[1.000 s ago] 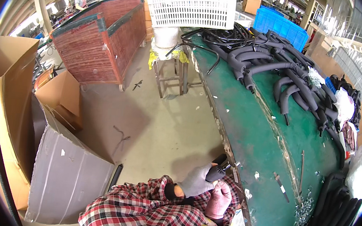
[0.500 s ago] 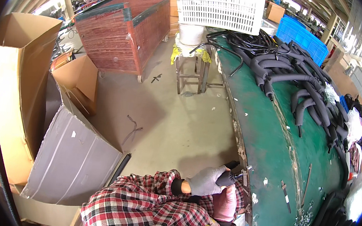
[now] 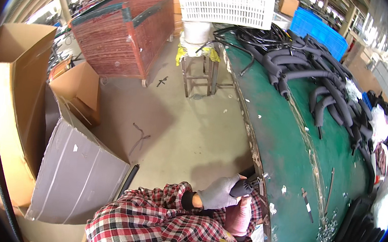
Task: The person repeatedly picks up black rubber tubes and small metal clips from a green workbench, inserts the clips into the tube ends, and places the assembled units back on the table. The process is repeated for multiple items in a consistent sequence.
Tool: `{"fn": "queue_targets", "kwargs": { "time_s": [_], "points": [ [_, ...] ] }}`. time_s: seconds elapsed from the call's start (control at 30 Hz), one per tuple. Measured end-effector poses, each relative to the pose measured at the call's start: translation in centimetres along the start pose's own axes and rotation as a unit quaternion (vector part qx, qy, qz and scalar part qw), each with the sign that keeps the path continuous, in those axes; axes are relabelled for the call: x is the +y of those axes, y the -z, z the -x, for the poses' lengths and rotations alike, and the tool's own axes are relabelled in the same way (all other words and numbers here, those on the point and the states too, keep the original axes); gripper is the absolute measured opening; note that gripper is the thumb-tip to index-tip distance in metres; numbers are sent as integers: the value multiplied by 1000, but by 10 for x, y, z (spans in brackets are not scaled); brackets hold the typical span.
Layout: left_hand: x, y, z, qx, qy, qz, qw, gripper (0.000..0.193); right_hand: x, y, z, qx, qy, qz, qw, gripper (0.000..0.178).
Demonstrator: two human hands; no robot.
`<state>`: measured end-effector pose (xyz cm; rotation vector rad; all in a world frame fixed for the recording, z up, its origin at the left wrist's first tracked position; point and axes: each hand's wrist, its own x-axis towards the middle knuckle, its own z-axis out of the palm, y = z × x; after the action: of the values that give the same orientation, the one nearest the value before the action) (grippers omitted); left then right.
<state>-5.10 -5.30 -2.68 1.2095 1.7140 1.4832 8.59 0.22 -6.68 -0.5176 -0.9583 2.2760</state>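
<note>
My left hand (image 3: 217, 193), in a grey glove with a black cuff, is closed around a short visible part of a black foam tube (image 3: 242, 187). This is beside the table edge, low in the view. My right hand (image 3: 239, 217), in a pinkish covering, reaches up to the same tube from below. Its fingers are mostly hidden behind the tube and the left hand. Both hands are close together over my lap, against a red, black and white plaid sleeve. Most of the tube is out of sight.
A green table (image 3: 290, 144) runs along the right, bearing a heap of black foam tubes (image 3: 306, 76), small metal pieces (image 3: 322, 240) and a marked strip (image 3: 307, 205). Cardboard boxes (image 3: 76, 175) stand left. Farther off are a wooden cart (image 3: 112, 43), stool (image 3: 198, 77), white crate (image 3: 224, 5) and blue crate (image 3: 319, 32).
The view has shifted slightly, so background things sit a little further left and up. Both hands stay together at the tube, with the left hand's grip slightly turned.
</note>
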Motion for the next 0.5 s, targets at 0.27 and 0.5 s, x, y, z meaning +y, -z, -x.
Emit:
{"fn": "queue_targets", "kwargs": {
  "time_s": [0.27, 0.5],
  "points": [
    [6, -9, -12, -10, -1, 45, 999, 50, -17, -21, -3, 120, 66, -22, 990, 36],
    [11, -10, -19, -23, -36, -72, 996, 55, -12, -9, -2, 150, 50, -56, 986, 34]
  ]
}}
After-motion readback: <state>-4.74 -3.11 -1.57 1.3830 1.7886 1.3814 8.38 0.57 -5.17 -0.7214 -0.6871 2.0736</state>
